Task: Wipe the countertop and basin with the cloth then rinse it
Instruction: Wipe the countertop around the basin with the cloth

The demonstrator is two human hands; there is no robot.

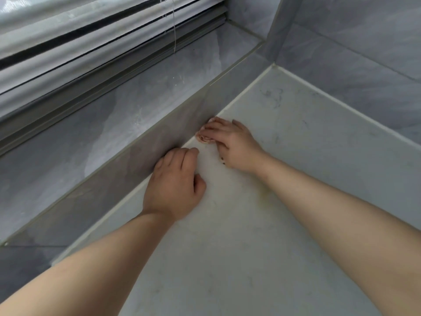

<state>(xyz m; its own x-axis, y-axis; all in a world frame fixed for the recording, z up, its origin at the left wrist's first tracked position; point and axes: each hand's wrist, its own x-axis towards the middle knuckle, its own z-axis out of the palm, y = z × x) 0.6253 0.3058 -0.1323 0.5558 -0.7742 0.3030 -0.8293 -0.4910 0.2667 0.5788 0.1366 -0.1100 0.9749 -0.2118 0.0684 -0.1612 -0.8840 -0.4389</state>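
A white marbled countertop [262, 224] meets a grey tiled upstand [159, 142] along its left edge. A small bunched pinkish cloth [205, 139] lies on the countertop right against that upstand. My right hand [232, 144] lies over the cloth, its fingers stretched across it and pressing it down. My left hand [175, 181] rests on the countertop just nearer, beside the upstand, with fingers loosely curled and nothing in it. No basin or tap is in view.
A grey marbled window sill [136, 101] runs above the upstand, with white blinds [79, 42] and a hanging cord [174, 30] behind it. Grey wall tiles [353, 65] close the far right corner. Faint yellowish stains [264, 192] mark the countertop between my forearms.
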